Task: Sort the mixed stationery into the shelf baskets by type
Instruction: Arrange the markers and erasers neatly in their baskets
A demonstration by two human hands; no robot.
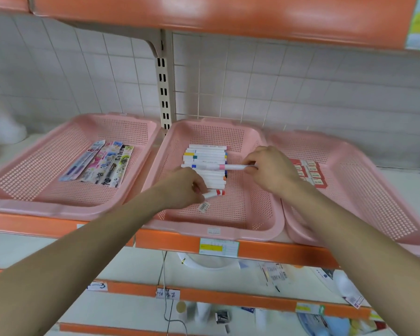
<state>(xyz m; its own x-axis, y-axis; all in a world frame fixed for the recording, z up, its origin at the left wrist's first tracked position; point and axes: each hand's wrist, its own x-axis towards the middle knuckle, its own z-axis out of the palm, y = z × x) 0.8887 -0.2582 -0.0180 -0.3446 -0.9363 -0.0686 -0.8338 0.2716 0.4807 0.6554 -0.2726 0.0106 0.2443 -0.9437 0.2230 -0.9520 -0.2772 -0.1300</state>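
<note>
A person's two slim forearms, bare from wrist to elbow, end in bare hands: left hand (182,187) and right hand (269,170), both over the middle pink basket (240,232).

white markers (205,163) lying in the middle basket (243,214)
packaged pens (100,163) are lying left of it, red packets (312,174) right of it.

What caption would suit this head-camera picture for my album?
Sorting by type: the right hand holds a pink-banded marker over the middle basket, the left hand pinches a red-banded marker.

No legible text (shelf labels (218,247) blurred)
</note>
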